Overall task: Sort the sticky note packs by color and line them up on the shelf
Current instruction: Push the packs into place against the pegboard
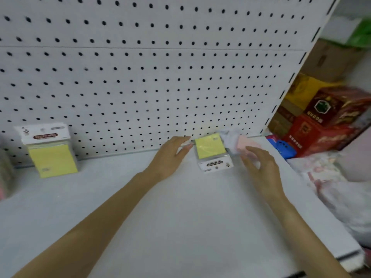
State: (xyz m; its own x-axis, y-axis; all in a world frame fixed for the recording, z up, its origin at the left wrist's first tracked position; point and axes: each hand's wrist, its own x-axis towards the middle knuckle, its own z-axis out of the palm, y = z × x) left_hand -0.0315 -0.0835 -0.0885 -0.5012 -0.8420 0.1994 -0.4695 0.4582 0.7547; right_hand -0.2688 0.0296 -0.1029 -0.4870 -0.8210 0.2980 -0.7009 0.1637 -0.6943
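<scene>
A yellow sticky note pack lies flat near the back right of the white shelf, its label end toward me. My left hand hovers just left of it, fingers spread, holding nothing. A pink pack lies beside the yellow one, blurred, with my right hand over its near edge; whether the fingers touch it is unclear. Another yellow pack stands upright against the pegboard at the far left.
The white pegboard backs the shelf. Red and brown cartons are stacked beyond the shelf's right end, with a blue object and a white plastic bag below. Blurred items sit at the left edge.
</scene>
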